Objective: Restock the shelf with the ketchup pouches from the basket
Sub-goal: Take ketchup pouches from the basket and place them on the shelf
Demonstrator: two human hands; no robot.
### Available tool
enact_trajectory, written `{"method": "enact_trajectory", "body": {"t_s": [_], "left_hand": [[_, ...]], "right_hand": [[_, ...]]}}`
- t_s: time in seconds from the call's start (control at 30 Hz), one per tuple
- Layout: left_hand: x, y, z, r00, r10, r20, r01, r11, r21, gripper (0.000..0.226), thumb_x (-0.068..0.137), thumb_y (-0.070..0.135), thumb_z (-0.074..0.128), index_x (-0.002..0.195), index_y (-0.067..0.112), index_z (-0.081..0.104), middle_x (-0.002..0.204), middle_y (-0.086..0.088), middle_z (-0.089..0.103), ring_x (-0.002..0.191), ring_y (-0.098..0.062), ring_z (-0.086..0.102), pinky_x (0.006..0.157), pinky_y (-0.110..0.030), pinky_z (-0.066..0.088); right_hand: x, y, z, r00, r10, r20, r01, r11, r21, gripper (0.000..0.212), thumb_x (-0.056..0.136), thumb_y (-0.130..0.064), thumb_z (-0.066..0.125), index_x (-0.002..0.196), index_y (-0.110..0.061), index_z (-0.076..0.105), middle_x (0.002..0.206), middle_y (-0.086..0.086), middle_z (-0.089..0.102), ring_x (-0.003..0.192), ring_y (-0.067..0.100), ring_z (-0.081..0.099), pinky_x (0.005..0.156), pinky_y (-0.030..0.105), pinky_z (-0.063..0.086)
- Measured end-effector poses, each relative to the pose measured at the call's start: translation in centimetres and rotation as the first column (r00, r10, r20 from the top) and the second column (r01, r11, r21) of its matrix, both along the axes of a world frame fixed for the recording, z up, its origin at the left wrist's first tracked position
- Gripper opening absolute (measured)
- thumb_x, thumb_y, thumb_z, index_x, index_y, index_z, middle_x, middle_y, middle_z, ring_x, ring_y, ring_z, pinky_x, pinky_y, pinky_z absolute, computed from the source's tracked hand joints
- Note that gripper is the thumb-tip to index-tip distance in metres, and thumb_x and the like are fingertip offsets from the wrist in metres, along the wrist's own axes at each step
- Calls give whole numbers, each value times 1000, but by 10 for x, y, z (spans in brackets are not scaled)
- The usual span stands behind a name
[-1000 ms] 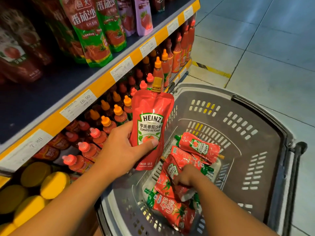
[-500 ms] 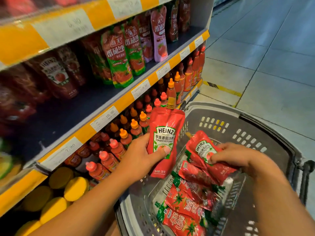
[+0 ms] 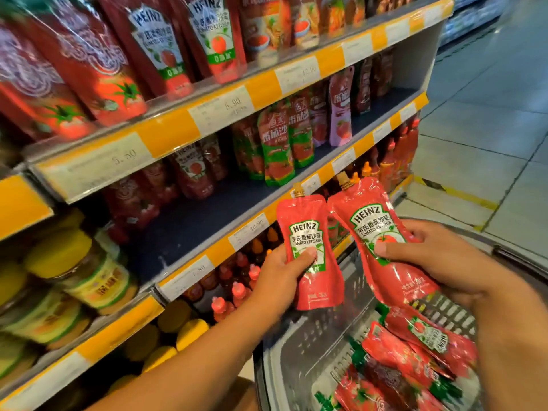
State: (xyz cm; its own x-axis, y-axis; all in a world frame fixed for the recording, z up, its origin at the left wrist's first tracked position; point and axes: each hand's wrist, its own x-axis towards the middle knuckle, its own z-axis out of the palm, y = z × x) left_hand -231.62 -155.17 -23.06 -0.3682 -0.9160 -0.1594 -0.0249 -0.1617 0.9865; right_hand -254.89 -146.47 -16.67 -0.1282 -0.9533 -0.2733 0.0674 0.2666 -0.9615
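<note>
My left hand point(image 3: 280, 275) grips a red Heinz ketchup pouch point(image 3: 311, 229) upright, thumb across its label. My right hand point(image 3: 436, 256) holds a second Heinz pouch point(image 3: 375, 221) beside it, tilted a little left, thumb on the tomato picture. Both pouches hover in front of the middle shelf point(image 3: 207, 221), above the grey basket point(image 3: 299, 345). Several more red ketchup pouches point(image 3: 415, 354) lie in the basket at the lower right. The middle shelf has a bare dark stretch in front of the Heinz pouches standing at its back point(image 3: 192, 170).
Green-and-red pouches point(image 3: 277, 149) and a pink pouch point(image 3: 339, 114) stand further right on the middle shelf. The upper shelf holds rows of Heinz pouches point(image 3: 160, 46). Below are sauce bottles point(image 3: 234, 280) and yellow-lidded jars point(image 3: 74, 262). Tiled floor point(image 3: 474, 129) lies to the right.
My right hand has lifted a second Heinz pouch out of the basket and turned it upright beside the first. Both hands have risen toward the middle shelf, and my view has tilted upward.
</note>
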Motion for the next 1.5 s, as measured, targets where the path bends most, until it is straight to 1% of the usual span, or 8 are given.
{"method": "enact_trajectory", "body": {"t_s": [0.13,0.53,0.63,0.87,1.0,1.07,1.3,1.5], "left_hand": [[26,-24,33,988,139,-62,-136,989,48,22,100,16,65,119,8,72,110,-15,79,96,-31,75,91,-45,60],[84,-123,88,817,576,-33,-573,817,64,28,84,17,83,111,15,73,106,-9,78,88,-27,76,86,-46,62],[78,-143,87,814,580,-31,-581,813,-43,50,84,14,85,130,12,67,123,-7,71,103,-25,69,88,-41,57],[65,-169,74,765,625,157,-564,767,-306,48,90,26,81,134,15,65,136,-6,66,124,-24,62,96,-33,46],[81,-173,54,677,595,433,-393,790,-470,63,86,30,84,141,14,59,143,-7,62,131,-28,58,108,-41,49],[88,-175,45,621,601,502,-337,784,-522,54,87,26,83,134,12,63,139,-8,65,128,-28,60,102,-34,46],[77,-190,47,548,655,520,-321,739,-593,40,87,28,82,123,12,72,131,-9,70,126,-31,63,107,-44,50],[63,-202,49,499,712,494,-274,671,-689,52,85,15,81,134,13,62,137,-11,66,134,-34,58,110,-45,46]], "right_hand": [[19,-23,-4,996,33,78,-28,998,-56,38,74,-11,78,111,-6,75,99,20,80,71,25,77,60,31,63],[42,-50,-13,991,83,106,-69,989,-134,32,83,-9,80,114,-8,75,103,19,80,86,33,78,79,43,60],[42,-53,-12,994,67,83,-55,988,-142,23,88,-4,78,110,-9,76,101,18,81,84,33,78,79,43,62],[53,-61,-14,990,-16,139,47,973,-226,22,90,-11,79,112,-13,77,103,16,81,94,39,78,87,54,62],[61,-64,-14,990,-30,135,66,961,-269,21,89,-12,80,110,-16,78,101,12,81,92,36,78,85,52,63],[64,-65,-13,993,-20,113,51,960,-277,22,89,-12,81,110,-17,77,100,8,82,92,34,79,83,50,64],[70,-70,-20,996,5,84,18,963,-268,26,87,-15,83,112,-19,77,102,8,82,92,33,79,88,57,63],[75,-69,-21,998,25,58,-9,965,-263,27,86,-16,84,111,-18,77,100,7,82,90,31,80,86,57,64]]}}
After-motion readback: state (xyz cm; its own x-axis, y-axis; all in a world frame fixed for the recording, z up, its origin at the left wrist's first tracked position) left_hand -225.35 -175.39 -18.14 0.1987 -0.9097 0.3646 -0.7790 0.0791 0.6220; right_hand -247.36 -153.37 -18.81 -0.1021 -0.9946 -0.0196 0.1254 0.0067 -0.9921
